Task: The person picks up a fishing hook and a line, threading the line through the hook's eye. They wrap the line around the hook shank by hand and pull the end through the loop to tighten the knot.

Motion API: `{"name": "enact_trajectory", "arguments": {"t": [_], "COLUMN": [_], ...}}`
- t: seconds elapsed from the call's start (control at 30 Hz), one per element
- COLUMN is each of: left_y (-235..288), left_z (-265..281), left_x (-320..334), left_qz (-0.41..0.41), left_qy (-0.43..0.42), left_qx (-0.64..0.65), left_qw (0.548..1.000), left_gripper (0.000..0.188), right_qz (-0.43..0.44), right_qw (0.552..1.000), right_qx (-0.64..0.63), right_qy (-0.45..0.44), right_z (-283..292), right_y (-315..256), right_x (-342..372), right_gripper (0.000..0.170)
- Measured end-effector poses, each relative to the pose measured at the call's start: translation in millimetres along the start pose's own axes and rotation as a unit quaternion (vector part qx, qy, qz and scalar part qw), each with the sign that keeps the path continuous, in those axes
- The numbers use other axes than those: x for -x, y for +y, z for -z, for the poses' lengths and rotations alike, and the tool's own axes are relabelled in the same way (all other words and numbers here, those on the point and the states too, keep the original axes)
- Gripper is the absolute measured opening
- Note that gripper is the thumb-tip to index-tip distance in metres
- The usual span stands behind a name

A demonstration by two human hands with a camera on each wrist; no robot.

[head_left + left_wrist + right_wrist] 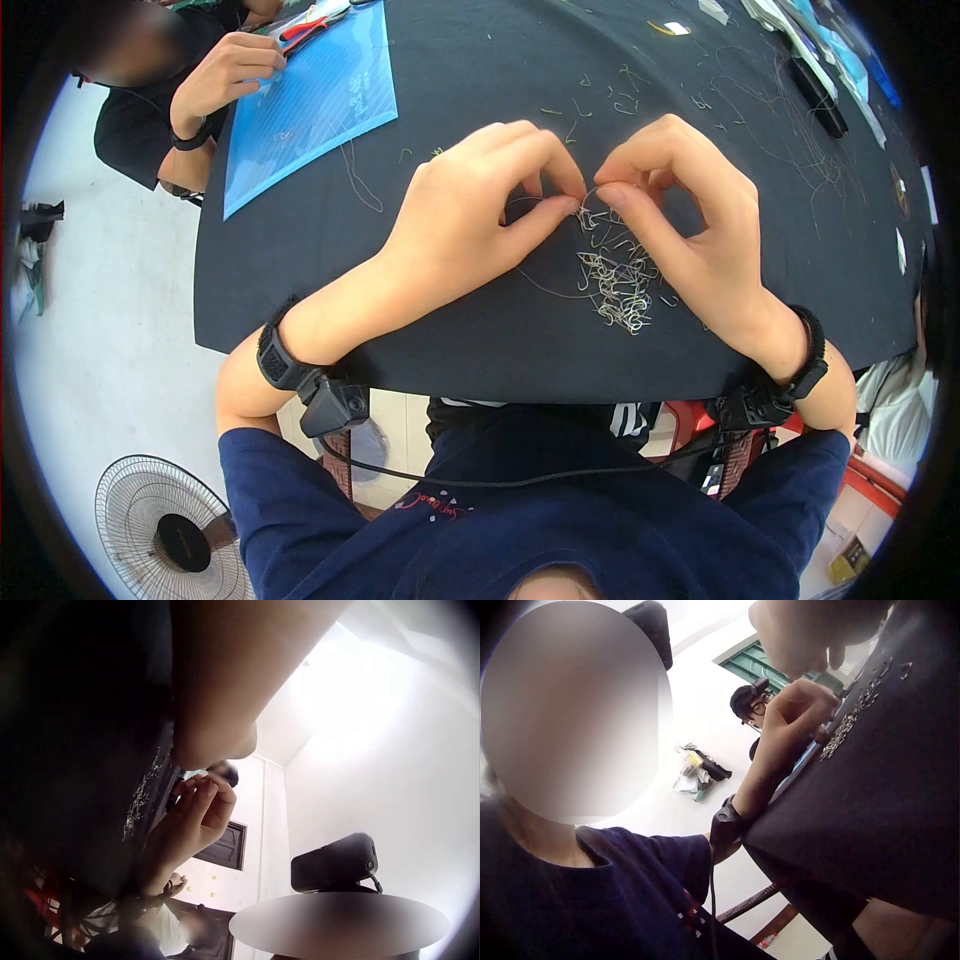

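Over the dark table, my left hand [480,195] pinches a thin fishing line [545,290] between thumb and forefinger. The line trails below that hand and curves toward a pile of small metal fish hooks [622,295]. My right hand [695,205] faces it, thumb and forefinger tips together on a short arc of line that spans the small gap between the hands. Some hooks lie right under the left fingertips; I cannot tell whether one is in their pinch. In the right wrist view the left hand [799,712] is held just above the hooks [847,724].
A blue plastic folder [320,110] lies at the back left, where another person's hand [230,80] is near red-handled pliers [305,35]. Loose line [800,130] and a black object [818,98] lie at the right. Green scraps [625,105] are scattered beyond my hands. A fan [175,530] stands lower left.
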State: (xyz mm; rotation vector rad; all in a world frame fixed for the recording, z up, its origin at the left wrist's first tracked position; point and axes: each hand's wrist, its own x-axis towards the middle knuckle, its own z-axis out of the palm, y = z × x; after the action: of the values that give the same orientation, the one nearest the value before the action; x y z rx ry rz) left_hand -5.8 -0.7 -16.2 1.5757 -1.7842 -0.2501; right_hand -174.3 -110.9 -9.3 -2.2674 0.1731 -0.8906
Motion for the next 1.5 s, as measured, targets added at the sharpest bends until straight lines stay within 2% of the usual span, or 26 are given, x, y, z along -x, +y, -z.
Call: {"name": "enact_trajectory", "arguments": {"t": [0.03, 0.07, 0.13, 0.17, 0.27, 0.37, 0.53, 0.63, 0.83, 0.97, 1.27, 1.37, 1.5], "left_y": [2, 4, 6, 4, 9, 12, 13, 12, 13, 12, 14, 9, 18], "left_z": [1, 2, 6, 6, 5, 5, 3, 4, 4, 3, 4, 1, 4], "left_x": [0, 0, 0, 2, 3, 3, 3, 3, 4, 5, 5, 7, 4], "left_qz": [0.021, 0.058, 0.127, 0.133, 0.193, 0.177, 0.19, 0.191, 0.181, 0.169, 0.191, 0.17, 0.208], "left_qy": [-0.003, -0.013, -0.031, -0.045, -0.017, -0.017, -0.024, -0.027, -0.009, 0.014, -0.031, -0.038, -0.065], "left_qx": [0.024, 0.103, 0.257, 0.313, 0.433, 0.467, 0.473, 0.477, 0.476, 0.454, 0.456, 0.496, 0.487], "left_qw": [0.999, 0.993, 0.957, 0.939, 0.88, 0.866, 0.86, 0.857, 0.86, 0.875, 0.869, 0.851, 0.846], "left_gripper": [0.01, 0.01, 0.01, 0.013, 0.015, 0.015, 0.016, 0.015, 0.013, 0.012, 0.013, 0.013, 0.023], "right_qz": [-0.002, -0.003, -0.003, -0.008, -0.026, -0.057, -0.135, -0.151, -0.128, -0.063, -0.009, 0.008, 0.012], "right_qw": [1.0, 1.0, 1.0, 1.0, 0.999, 0.997, 0.977, 0.969, 0.981, 0.993, 1.0, 1.0, 1.0], "right_qx": [-0.001, -0.003, -0.005, -0.006, -0.013, -0.036, -0.147, -0.176, -0.137, -0.101, -0.016, -0.001, 0.003], "right_qy": [-0.001, -0.005, -0.013, -0.013, -0.014, -0.026, -0.07, -0.079, -0.051, -0.014, 0.006, 0.009, 0.016], "right_z": [0, 0, 0, 0, 1, 1, 0, 0, 1, 1, 3, 2, 2], "right_y": [0, 0, 0, -1, -2, -3, -5, -5, -9, -6, -4, -3, -2], "right_x": [0, 1, 0, 0, 0, 1, 3, 3, 2, 3, 0, 0, 0], "right_gripper": [0.009, 0.008, 0.008, 0.008, 0.008, 0.008, 0.007, 0.008, 0.007, 0.008, 0.01, 0.01, 0.011]}}
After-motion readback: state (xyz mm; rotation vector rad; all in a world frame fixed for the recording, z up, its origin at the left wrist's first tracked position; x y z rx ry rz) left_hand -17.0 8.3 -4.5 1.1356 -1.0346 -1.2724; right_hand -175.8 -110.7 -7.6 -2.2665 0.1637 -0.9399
